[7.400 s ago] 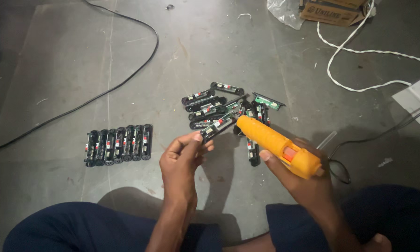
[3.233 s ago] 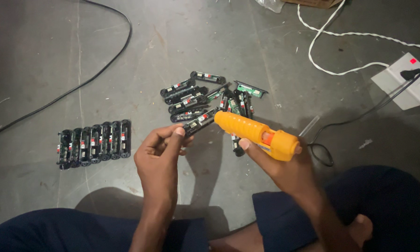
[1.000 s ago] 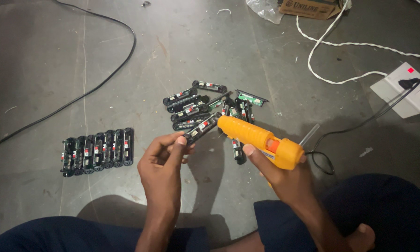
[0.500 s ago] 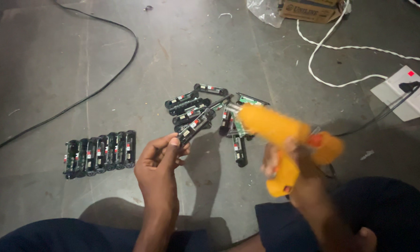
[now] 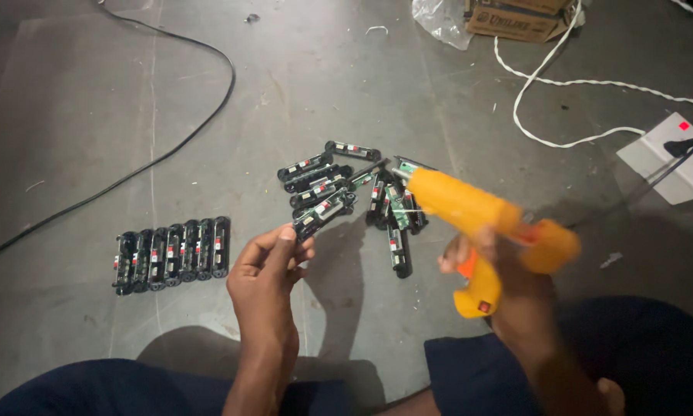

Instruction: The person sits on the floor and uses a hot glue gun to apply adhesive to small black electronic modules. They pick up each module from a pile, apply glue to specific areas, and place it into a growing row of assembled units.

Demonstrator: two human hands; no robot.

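**Glue gun nozzle beside a pinched black holder**

The left hand held a narrow grip: thumb and fingertips pinched the near end of a slim black holder with green and red markings. Its long axis ran up and to the right, away from the hand, and its far end reached the edge of the loose pile. The right hand was wrapped around the handle of an orange glue gun, motion-blurred, with the barrel slanting up and to the left. The nozzle tip sat just to the right of the held holder's far end, near but apart from it, over the pile. Whether a finger pressed the trigger could not be told.

Beyond the hands, the loose pile of holders lay scattered on the grey floor. Well to the left, a neat row of holders stood side by side. A black cable curved across the far left, a white cord looped at the far right, and a cardboard box sat at the far edge beside a clear plastic bag.
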